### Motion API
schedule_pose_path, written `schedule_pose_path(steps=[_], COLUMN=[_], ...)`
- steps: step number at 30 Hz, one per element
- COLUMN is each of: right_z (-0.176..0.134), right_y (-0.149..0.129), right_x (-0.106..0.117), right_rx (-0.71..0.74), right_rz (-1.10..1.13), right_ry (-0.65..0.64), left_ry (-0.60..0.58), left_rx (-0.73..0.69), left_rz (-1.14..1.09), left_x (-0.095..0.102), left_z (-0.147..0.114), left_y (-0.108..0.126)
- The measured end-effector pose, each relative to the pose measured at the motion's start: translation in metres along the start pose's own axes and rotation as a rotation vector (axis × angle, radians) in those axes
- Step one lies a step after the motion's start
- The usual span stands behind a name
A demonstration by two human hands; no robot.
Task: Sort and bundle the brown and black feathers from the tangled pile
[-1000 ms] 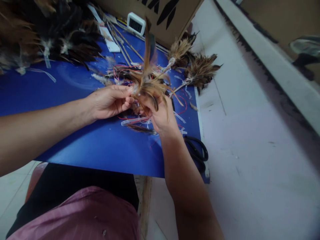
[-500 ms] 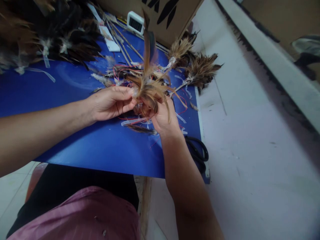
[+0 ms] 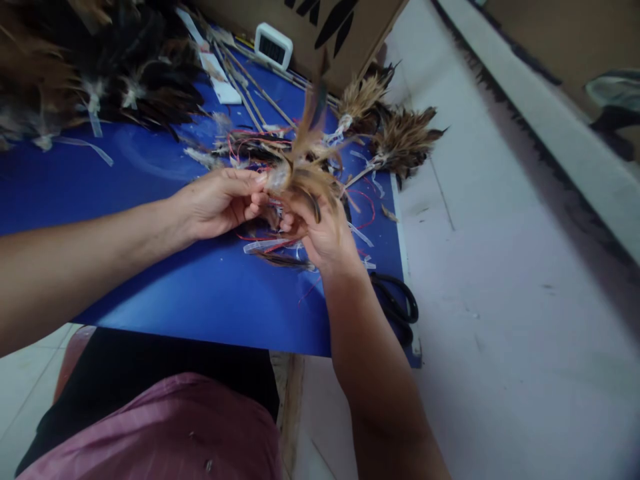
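Note:
Between my hands is a small bunch of brown feathers [image 3: 307, 177], its pale fluffy base toward the left and its long tips fanning up and right. My left hand [image 3: 225, 200] pinches the base between thumb and fingers. My right hand [image 3: 323, 230] is closed around the lower right side of the bunch, its fingers partly hidden by the feathers. Below and behind the hands lie loose feathers [image 3: 280, 259], red string [image 3: 240, 138] and clear plastic strips [image 3: 265, 247] on the blue tabletop [image 3: 200, 293].
Dark feather bundles [image 3: 145, 87] fill the back left. Two tied feather bundles [image 3: 405, 143] lie at the right edge, near thin sticks [image 3: 257, 93]. A white digital timer [image 3: 273, 47] leans by a cardboard box [image 3: 360, 40]. Black-handled scissors [image 3: 397, 300] sit at the right edge, beside the wall.
The feather bunch has shifted slightly right and turned, showing more of its fluffy base. The fingers of my right hand have moved left beneath it. My left hand keeps its pinch.

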State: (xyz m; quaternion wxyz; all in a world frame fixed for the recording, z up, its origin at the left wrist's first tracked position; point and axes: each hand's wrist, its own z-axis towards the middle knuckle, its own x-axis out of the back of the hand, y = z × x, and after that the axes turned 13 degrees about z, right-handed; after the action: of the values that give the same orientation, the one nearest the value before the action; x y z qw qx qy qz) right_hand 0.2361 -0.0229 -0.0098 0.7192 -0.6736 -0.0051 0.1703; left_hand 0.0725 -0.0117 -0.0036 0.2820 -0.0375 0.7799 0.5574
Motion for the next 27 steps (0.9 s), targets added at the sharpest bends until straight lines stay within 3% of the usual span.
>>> schedule_pose_path(steps=[4,11,21,27], right_z=[0.000,0.000,0.001,0.000], right_y=[-0.003,-0.006,0.007,0.004], right_x=[0.001,0.005,-0.001,-0.001], right_rx=[-0.059,-0.030,0.011,0.143], right_rz=[0.037,0.067,-0.136,-0.244], right_ry=[0.062,0.095,0.063,0.053], left_ry=[0.001,0.024,0.000,-0.009], left_rx=[-0.037,-0.038,-0.009,0.046], left_rz=[-0.078,-0.115,-0.118,-0.073], left_x=[-0.002,-0.001,-0.003,-0.001], left_z=[-0.001,-0.002,-0.003,-0.001], left_y=[0.003,0.004,0.002,-0.001])
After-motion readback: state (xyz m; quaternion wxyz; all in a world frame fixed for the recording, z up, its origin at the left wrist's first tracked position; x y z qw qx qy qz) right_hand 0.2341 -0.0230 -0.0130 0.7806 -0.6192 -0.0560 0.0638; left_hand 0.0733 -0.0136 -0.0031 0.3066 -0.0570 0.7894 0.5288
